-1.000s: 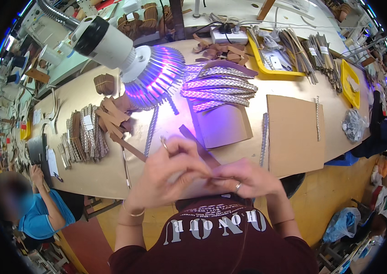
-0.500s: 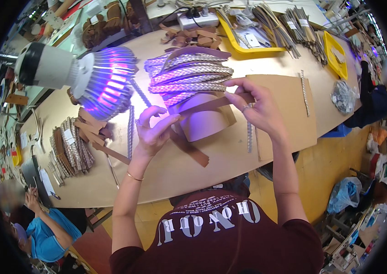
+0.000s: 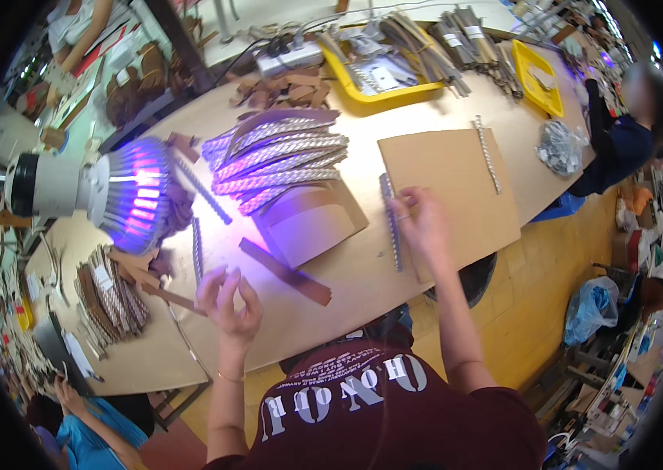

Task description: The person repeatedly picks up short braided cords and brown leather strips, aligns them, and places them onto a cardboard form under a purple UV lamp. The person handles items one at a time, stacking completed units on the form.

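Pale tan table [image 3: 359,270] fills the middle of a workroom, with yellowish floor [image 3: 535,270] along its near side. Over it, the right grip [image 3: 421,223] has thumb and forefinger drawn close at the upper part of a grey braided strip [image 3: 395,243]; whether they have hold of it cannot be told. The left grip [image 3: 231,305] is half open, fingers curled, nothing seen in it.

White lettering crosses the dark red shirt [image 3: 410,423] below both grips. Paper tags on the tied bundle [image 3: 116,294] left of the left grip are too small to read.

Right of the right grip lies a cardboard sheet [image 3: 457,196]. Between the grips a brown strap [image 3: 284,272] lies on the table; beyond it, a heap of braided straps [image 3: 292,160] rests against bent cardboard [image 3: 308,235]. Up and left of the left grip, a lamp [image 3: 136,192] hides part of the brown scraps behind it. Farthest off sits a yellow tray [image 3: 394,102].

Beside the sheet's left edge, the braided strip's long axis runs away from the wearer; the strap slants from far left to near right.
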`<action>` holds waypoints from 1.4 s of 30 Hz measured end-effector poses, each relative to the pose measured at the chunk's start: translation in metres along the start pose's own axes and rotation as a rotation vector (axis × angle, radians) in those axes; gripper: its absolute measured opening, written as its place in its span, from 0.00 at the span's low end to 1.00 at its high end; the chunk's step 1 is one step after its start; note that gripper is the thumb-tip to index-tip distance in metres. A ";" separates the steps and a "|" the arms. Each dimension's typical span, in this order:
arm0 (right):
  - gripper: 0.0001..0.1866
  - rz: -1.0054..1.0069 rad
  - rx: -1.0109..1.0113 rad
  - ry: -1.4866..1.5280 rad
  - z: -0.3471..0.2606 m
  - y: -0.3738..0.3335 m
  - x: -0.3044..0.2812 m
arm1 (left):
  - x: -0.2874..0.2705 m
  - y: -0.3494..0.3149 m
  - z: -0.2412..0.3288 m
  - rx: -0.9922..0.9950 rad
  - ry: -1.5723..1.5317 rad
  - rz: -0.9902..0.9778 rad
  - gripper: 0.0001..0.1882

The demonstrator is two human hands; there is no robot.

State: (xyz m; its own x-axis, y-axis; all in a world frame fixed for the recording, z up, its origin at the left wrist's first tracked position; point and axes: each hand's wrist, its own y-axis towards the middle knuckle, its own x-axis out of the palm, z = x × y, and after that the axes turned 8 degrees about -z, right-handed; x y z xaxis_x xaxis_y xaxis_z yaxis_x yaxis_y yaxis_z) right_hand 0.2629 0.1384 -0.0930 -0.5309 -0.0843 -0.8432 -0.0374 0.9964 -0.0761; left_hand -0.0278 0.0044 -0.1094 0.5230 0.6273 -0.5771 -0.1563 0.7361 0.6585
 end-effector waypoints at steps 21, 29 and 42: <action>0.08 -0.043 0.115 1.291 -0.020 -0.047 -0.010 | 0.037 -0.011 0.105 -0.940 -1.383 -0.554 0.14; 0.08 -0.229 0.023 1.306 -0.033 -0.066 0.017 | 0.020 -0.028 0.094 -1.089 -1.253 -0.378 0.13; 0.06 -0.186 0.118 1.058 -0.028 -0.075 0.040 | -0.007 -0.042 0.068 -1.390 -1.463 -0.243 0.10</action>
State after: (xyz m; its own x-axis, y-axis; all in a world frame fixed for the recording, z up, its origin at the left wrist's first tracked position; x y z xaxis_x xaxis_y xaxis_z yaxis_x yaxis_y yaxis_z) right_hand 0.2206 0.0603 -0.1064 -0.9894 -0.1271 0.0698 -0.1408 0.9569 -0.2538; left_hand 0.0319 -0.0487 -0.1002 0.6648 0.3962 0.6333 -0.0283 0.8605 -0.5086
